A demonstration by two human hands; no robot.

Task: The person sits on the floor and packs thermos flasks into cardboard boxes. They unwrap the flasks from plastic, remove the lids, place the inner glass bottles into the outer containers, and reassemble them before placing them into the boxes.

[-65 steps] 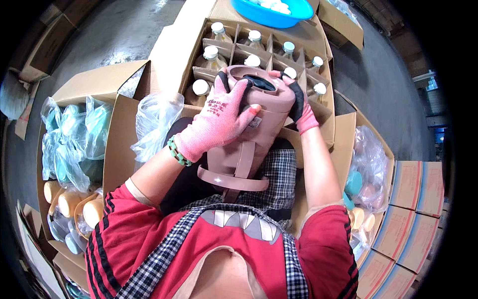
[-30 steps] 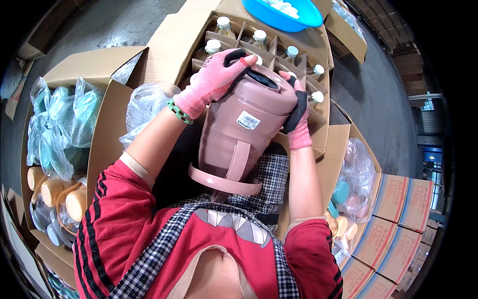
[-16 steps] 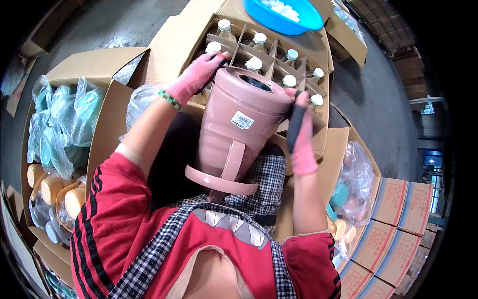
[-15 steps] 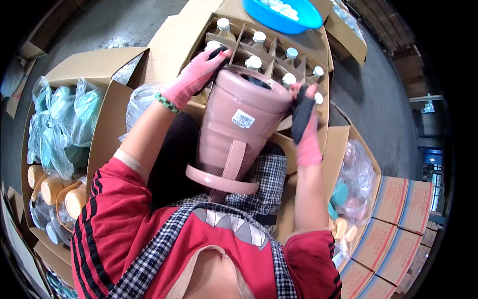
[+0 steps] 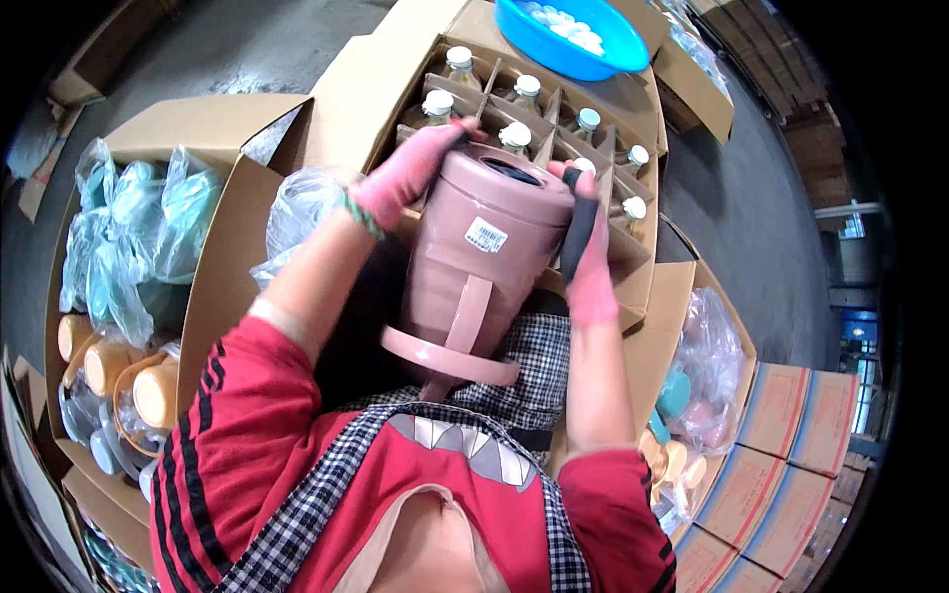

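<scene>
A large dusty-pink plastic jug [image 5: 445,247] with a side handle, a wide ring at its near end and a white label lies tilted over my lap. Its far end has a round dark opening. My left hand [image 5: 420,168], in a pink glove with black fingers, holds the far left edge. On the far right edge, my right hand [image 5: 585,237], gloved alike, has its fingers curled against the jug. Just beyond, a carton [image 5: 647,282] with cardboard dividers holds several clear bottles with white caps [image 5: 515,135].
A blue basin [image 5: 568,61] with small white caps stands at the far side. Open cartons of bagged teal jugs [image 5: 138,203] and orange-lidded ones [image 5: 153,395] are at left. Another carton with bagged goods [image 5: 707,366] and stacked sealed boxes [image 5: 771,410] flank my right.
My right hand has come in against the jug's right edge, and its fingers have curled. My left hand has shifted slightly right along the far edge. The jug stays nearly in place.
</scene>
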